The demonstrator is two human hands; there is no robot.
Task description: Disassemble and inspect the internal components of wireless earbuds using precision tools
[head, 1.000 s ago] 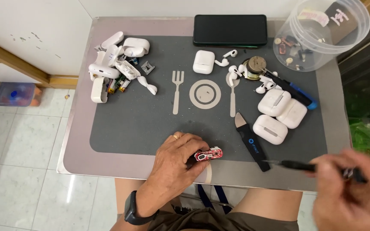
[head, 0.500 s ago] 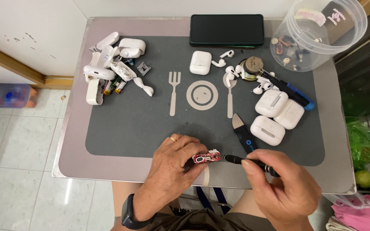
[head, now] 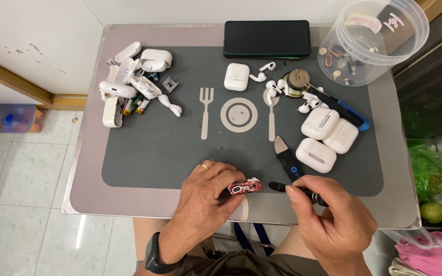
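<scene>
My left hand pins a small red circuit board against the grey mat near the table's front edge. My right hand grips a black screwdriver, its tip touching the right end of the board. A black watch sits on my left wrist. The underside of the board is hidden by my fingers.
A pile of opened white earbud case parts lies at back left. A black phone, white earbud cases, loose earbuds, a black pry tool and a clear plastic tub of small parts sit at back and right.
My right hand came in from the far right with the screwdriver and brought its tip to the red board. My left hand stayed on the board.
</scene>
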